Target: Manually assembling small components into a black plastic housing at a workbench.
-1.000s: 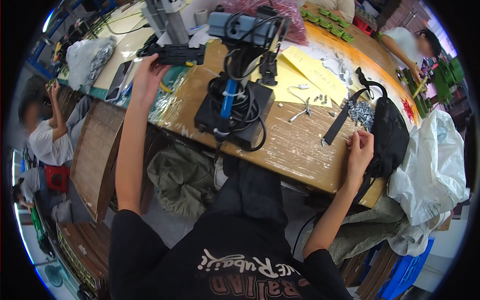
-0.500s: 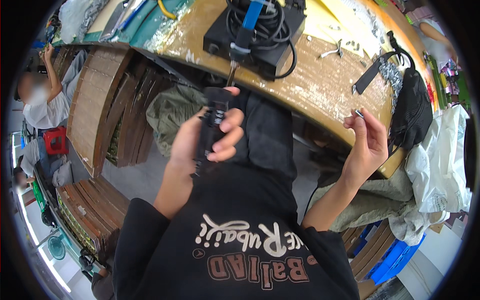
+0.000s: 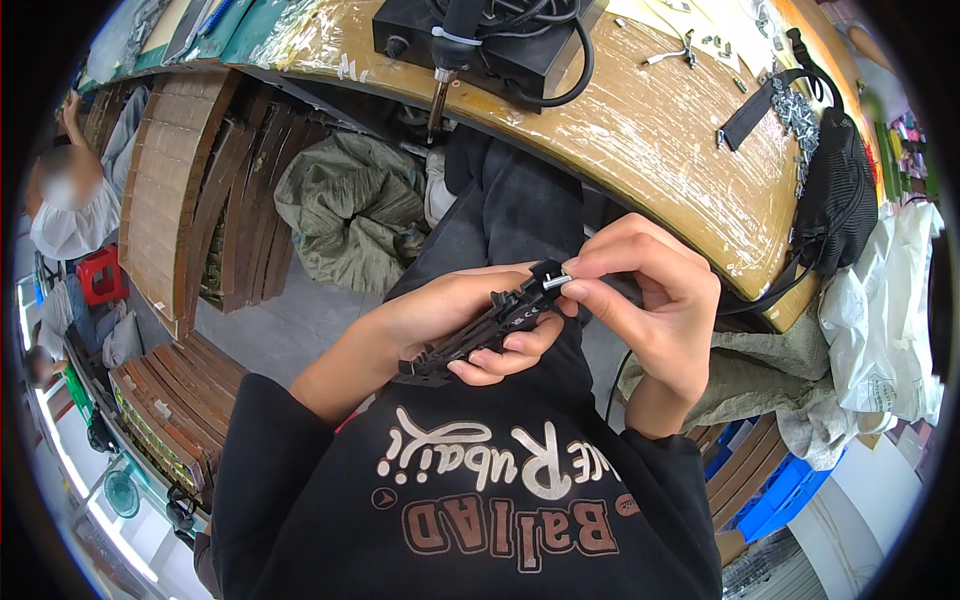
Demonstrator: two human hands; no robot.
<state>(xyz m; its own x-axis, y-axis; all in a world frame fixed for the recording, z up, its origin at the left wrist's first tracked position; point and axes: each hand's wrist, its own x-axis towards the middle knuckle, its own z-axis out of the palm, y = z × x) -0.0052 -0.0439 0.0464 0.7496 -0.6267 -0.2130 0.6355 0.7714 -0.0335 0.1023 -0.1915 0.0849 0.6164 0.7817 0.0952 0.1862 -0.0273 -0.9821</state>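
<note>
My left hand (image 3: 500,345) is closed around a black plastic housing (image 3: 480,335), which lies slanted in front of my lap with its far end raised to the right. At that end my right hand (image 3: 650,290) pinches a small silver metal pin (image 3: 556,282) between thumb and forefinger. The pin meets the housing's end; how deep it sits in there I cannot tell. Beyond my hands, a soldering iron (image 3: 440,95) points its metal tip down over the table's edge, beside a black box (image 3: 510,70) with a coiled cable.
On the wooden table (image 3: 640,150), a heap of small metal parts (image 3: 797,115) lies beside a black bag (image 3: 840,200). A white plastic bag (image 3: 880,310) hangs at the right. Stacked brown trays (image 3: 170,200) and a green sack (image 3: 350,200) stand left. People sit at far left.
My right hand has come left from over the table to the housing, bringing the pin to its end. My left hand has tilted the housing from upright to slanted and moved it nearer and right.
</note>
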